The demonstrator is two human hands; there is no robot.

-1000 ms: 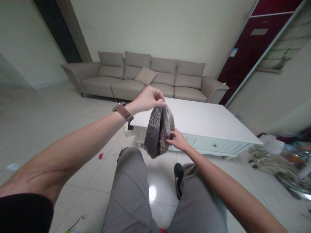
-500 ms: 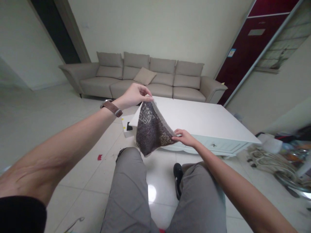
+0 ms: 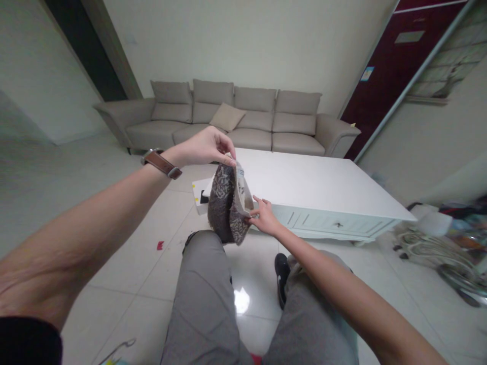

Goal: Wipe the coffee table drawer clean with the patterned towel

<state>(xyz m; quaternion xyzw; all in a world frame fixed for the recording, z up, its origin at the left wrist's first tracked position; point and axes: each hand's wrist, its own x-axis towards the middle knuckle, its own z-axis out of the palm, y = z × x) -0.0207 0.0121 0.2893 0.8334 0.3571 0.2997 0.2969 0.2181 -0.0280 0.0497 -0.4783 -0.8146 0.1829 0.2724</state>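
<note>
A dark brown patterned cloth (image 3: 220,203) with a pale edge and pale lining hangs above my left knee, beside the near left corner of the white table (image 3: 304,177). My left hand (image 3: 216,148) pinches its top edge between thumb and fingers. Lower and to the right, my right hand (image 3: 262,215) grips the pale edge at the cloth's right side. The cloth is folded, with its pale inner side showing between my hands.
A beige sofa (image 3: 152,129) with a cushion (image 3: 227,117) stands behind the table. A white box (image 3: 200,207) sits at the table's left end. A red scrap (image 3: 160,246) lies on the floor. Coiled material (image 3: 422,248) lies at right.
My right hand has moved left, closer to my left hand, which has shifted slightly left. The cloth, spread out before, is now folded narrower and shows its pale inner side.
</note>
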